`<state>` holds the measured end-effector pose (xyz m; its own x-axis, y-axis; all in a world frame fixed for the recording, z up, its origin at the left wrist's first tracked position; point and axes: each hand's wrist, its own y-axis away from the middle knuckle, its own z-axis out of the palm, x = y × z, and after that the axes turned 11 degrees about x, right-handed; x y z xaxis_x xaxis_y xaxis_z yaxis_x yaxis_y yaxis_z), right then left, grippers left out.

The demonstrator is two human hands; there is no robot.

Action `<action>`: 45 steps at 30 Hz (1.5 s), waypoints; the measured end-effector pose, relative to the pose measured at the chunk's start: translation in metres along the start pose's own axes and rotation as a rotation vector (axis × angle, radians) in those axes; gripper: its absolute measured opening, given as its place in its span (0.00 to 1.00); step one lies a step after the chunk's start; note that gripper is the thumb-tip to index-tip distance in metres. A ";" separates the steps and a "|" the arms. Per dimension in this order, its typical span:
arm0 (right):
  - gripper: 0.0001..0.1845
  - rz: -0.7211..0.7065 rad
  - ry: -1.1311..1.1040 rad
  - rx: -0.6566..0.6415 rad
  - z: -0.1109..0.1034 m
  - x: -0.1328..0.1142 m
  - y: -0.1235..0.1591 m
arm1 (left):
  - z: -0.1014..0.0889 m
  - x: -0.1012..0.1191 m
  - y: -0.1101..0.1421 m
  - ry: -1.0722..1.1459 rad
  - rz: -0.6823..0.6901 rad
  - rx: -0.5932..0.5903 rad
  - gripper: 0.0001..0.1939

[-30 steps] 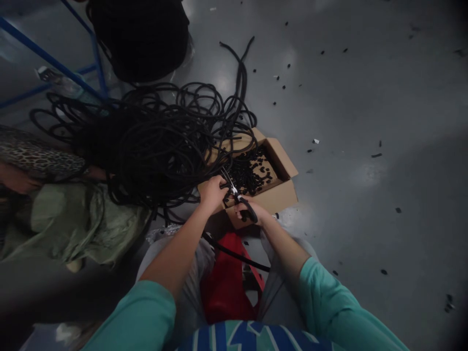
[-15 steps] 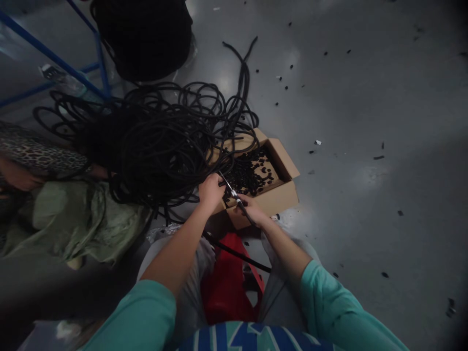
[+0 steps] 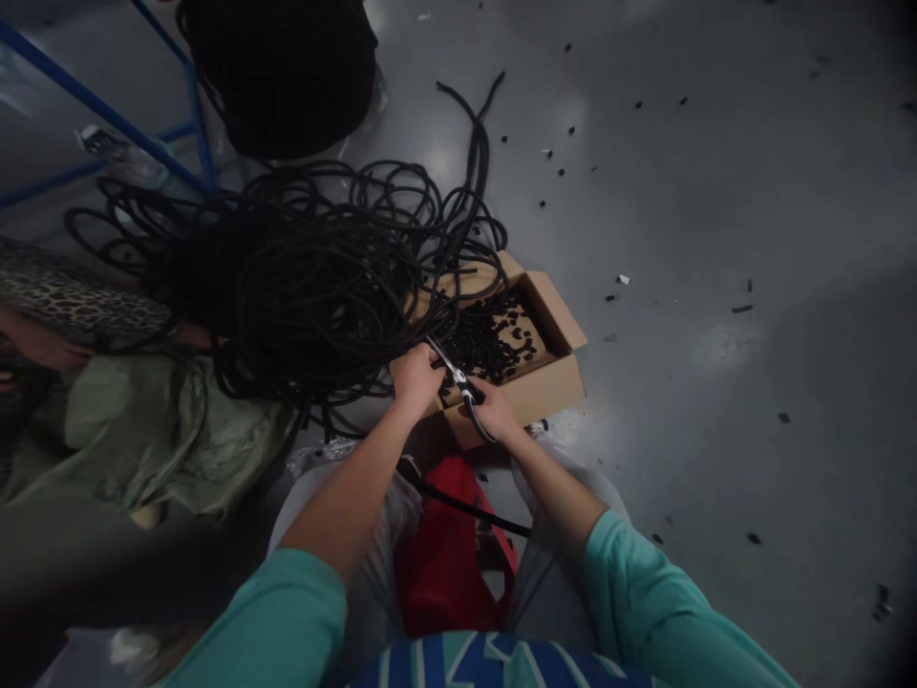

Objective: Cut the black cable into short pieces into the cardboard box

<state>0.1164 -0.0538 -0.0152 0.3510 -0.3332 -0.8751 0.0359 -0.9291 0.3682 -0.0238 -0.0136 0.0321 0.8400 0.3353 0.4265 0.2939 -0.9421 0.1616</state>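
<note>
In my right hand [image 3: 497, 413] is a pair of scissors [image 3: 460, 378], with black-and-white handles and blades pointing up and left. The blades look parted and lie beside my left hand [image 3: 418, 376], whose fingers are closed on a black cord; its end is mostly hidden by my fingers. Both hands are over the near left corner of an open cardboard box [image 3: 545, 390]. Many short black cut pieces [image 3: 481, 342] lie in the box. A large tangle of black cord [image 3: 322, 268] heaps up left of the box, some loops hanging over its edge.
A red plastic object [image 3: 437, 564] stands between my knees, with a black cord length [image 3: 473, 506] crossing above it. Another person's arm and patterned sleeve [image 3: 78, 296] reach in at left. Behind are a large black coil [image 3: 287, 76] and a blue metal frame [image 3: 100, 100]. Black bits dot the floor.
The scissors have opened: their handles have spread apart in my right hand and the blades have parted. My left hand has shifted very slightly to the right.
</note>
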 end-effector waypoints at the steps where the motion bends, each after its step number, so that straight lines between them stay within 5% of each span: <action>1: 0.26 -0.011 -0.001 -0.004 0.000 0.000 0.000 | 0.000 -0.001 0.000 0.002 -0.006 0.002 0.06; 11: 0.18 -0.020 -0.028 -0.036 -0.002 -0.001 0.000 | 0.005 -0.008 -0.004 0.077 -0.009 -0.011 0.07; 15: 0.13 0.091 -0.166 -0.081 -0.003 -0.001 -0.002 | 0.011 -0.013 -0.008 0.188 -0.067 -0.015 0.06; 21: 0.22 0.376 -0.392 -0.185 -0.004 -0.003 0.001 | 0.013 -0.017 -0.008 0.387 -0.164 -0.182 0.07; 29: 0.26 0.383 -0.422 -0.172 -0.010 -0.015 0.003 | 0.019 -0.016 -0.004 0.360 -0.079 -0.121 0.04; 40: 0.26 0.450 -0.463 -0.166 -0.006 -0.013 0.002 | 0.023 -0.015 -0.003 0.587 -0.225 -0.113 0.06; 45: 0.28 0.508 -0.623 -0.285 -0.008 -0.011 0.003 | 0.013 -0.006 0.000 0.709 -0.301 -0.148 0.05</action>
<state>0.1206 -0.0518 -0.0021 -0.1873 -0.8038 -0.5646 0.2765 -0.5947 0.7549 -0.0230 -0.0159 0.0182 0.2275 0.5495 0.8040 0.3574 -0.8151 0.4559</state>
